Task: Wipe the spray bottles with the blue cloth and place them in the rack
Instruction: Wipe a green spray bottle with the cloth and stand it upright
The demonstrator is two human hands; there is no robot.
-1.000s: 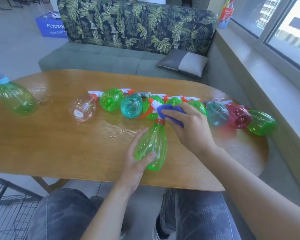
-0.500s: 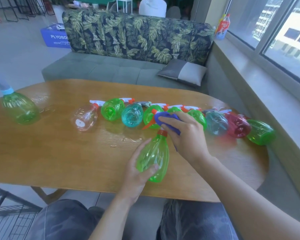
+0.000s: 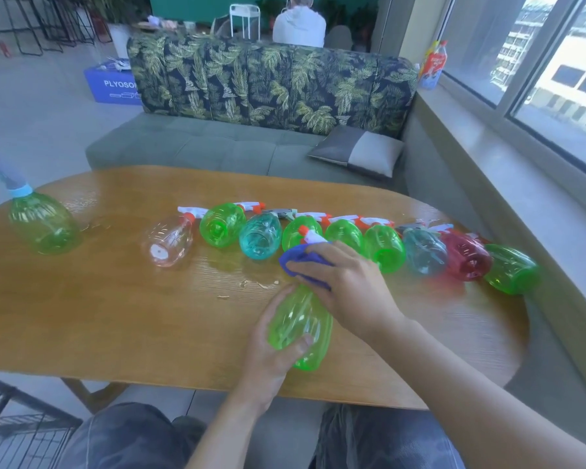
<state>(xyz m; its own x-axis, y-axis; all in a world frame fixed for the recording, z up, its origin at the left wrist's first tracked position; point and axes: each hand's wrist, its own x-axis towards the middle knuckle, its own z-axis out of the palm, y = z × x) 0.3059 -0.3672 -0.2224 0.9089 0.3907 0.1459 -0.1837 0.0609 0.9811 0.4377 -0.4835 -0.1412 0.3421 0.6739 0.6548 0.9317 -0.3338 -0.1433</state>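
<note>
A green spray bottle [image 3: 300,324] lies on the wooden table [image 3: 115,316] near its front edge, with its orange and white trigger head pointing away from me. My left hand [image 3: 271,346] grips the bottle's lower body. My right hand [image 3: 349,286] holds the blue cloth [image 3: 300,260] wrapped over the bottle's neck. Behind them a row of several spray bottles lies on its side: a clear pink bottle [image 3: 168,243], green ones, a teal bottle [image 3: 259,236] and a red bottle [image 3: 466,255]. A black wire rack [image 3: 11,424] shows at the lower left.
Another green bottle [image 3: 43,221] with a light blue cap stands at the table's left end. Small scraps lie on the table by the cloth. A leaf-print sofa [image 3: 271,96] stands behind the table, a window ledge [image 3: 521,184] runs along the right, and a person sits far back.
The view has tilted up a little. My right hand with the cloth has slid slightly down the neck toward the bottle's body. My left hand keeps its grip.
</note>
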